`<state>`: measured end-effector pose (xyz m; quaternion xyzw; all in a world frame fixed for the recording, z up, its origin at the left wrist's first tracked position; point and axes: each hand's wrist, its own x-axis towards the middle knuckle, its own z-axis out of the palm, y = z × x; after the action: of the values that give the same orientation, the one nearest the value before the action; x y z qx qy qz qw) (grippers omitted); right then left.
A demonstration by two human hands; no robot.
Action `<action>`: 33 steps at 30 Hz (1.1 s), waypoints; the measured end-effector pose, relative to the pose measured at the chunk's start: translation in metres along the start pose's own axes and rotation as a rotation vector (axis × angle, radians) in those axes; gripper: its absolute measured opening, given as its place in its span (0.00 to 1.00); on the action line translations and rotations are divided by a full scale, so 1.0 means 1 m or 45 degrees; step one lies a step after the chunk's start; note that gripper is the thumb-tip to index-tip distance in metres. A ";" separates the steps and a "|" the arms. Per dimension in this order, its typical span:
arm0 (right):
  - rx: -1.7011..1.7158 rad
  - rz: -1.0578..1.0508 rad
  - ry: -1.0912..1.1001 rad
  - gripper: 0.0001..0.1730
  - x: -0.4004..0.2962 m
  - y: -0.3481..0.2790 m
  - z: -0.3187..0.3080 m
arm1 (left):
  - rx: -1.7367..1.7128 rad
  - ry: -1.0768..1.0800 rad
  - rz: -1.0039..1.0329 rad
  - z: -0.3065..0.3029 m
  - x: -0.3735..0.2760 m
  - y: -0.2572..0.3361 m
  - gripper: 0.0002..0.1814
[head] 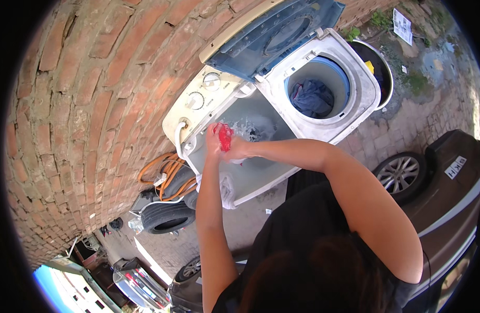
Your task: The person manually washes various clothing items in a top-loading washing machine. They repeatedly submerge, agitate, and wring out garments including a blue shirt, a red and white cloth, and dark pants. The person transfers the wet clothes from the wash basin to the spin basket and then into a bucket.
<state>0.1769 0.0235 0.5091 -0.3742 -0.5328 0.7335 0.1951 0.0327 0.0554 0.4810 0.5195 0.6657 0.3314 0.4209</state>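
Note:
Over the wash tub (259, 172) of a twin-tub washing machine, my left hand (213, 139) and my right hand (236, 149) are close together, both closed around a bunched red cloth (225, 137). Cloudy water fills the tub and splashes up beside the cloth. Some white and red fabric shows just below my right hand. A white cloth (227, 189) hangs over the tub's near-left rim. Blue fabric (312, 98) lies in the round spin tub, under a raised blue lid (279, 39). The control panel (200, 92) has two round knobs.
A brick wall (87, 105) runs behind the machine. An orange hose (171, 172) and a tyre (167, 217) are at its left. A basin (386, 74) with dark contents stands beyond the spin tub. A brown car (447, 187) is parked at right.

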 end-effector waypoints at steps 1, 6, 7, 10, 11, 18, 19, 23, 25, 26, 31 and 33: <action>-0.160 -0.039 0.007 0.12 0.001 -0.001 0.006 | 0.115 -0.036 0.064 -0.004 -0.003 -0.013 0.12; -0.373 0.117 -0.077 0.10 -0.011 0.018 0.006 | -0.032 0.066 -0.151 0.009 -0.021 -0.057 0.12; -0.211 0.103 -0.199 0.10 -0.019 0.013 -0.004 | 0.136 0.111 -0.124 0.015 -0.028 -0.049 0.11; 0.267 0.044 -0.377 0.19 -0.041 0.015 -0.030 | -0.142 0.144 -0.235 0.042 -0.039 0.011 0.10; 0.419 0.026 -0.399 0.24 -0.051 0.018 -0.041 | -0.373 0.130 -0.306 0.053 -0.043 0.044 0.09; 0.711 -0.056 0.151 0.38 -0.190 -0.074 -0.129 | -1.269 -0.244 -0.165 0.084 -0.093 0.191 0.14; 0.767 -0.038 0.256 0.37 -0.204 -0.076 -0.138 | -1.331 -0.285 -0.080 0.095 -0.094 0.193 0.14; 0.581 -0.187 0.855 0.36 -0.241 -0.045 -0.191 | -1.333 -0.523 -0.233 0.131 -0.101 0.192 0.21; -0.097 -0.209 1.038 0.34 -0.240 -0.028 -0.224 | -1.055 -0.531 -0.233 0.153 -0.104 0.165 0.22; -0.588 -0.214 1.077 0.33 -0.243 -0.013 -0.243 | -0.900 -0.547 -0.237 0.152 -0.107 0.152 0.20; -1.105 -0.327 1.149 0.31 -0.234 0.016 -0.269 | -0.172 -0.205 0.006 0.125 -0.128 0.064 0.12; -0.903 -0.245 1.257 0.34 -0.238 0.021 -0.298 | -0.080 -0.049 -0.040 0.102 -0.137 0.033 0.10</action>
<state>0.5578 0.0429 0.5257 -0.6620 -0.6225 0.2308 0.3478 0.1529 -0.0692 0.4959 0.5018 0.6549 0.3354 0.4548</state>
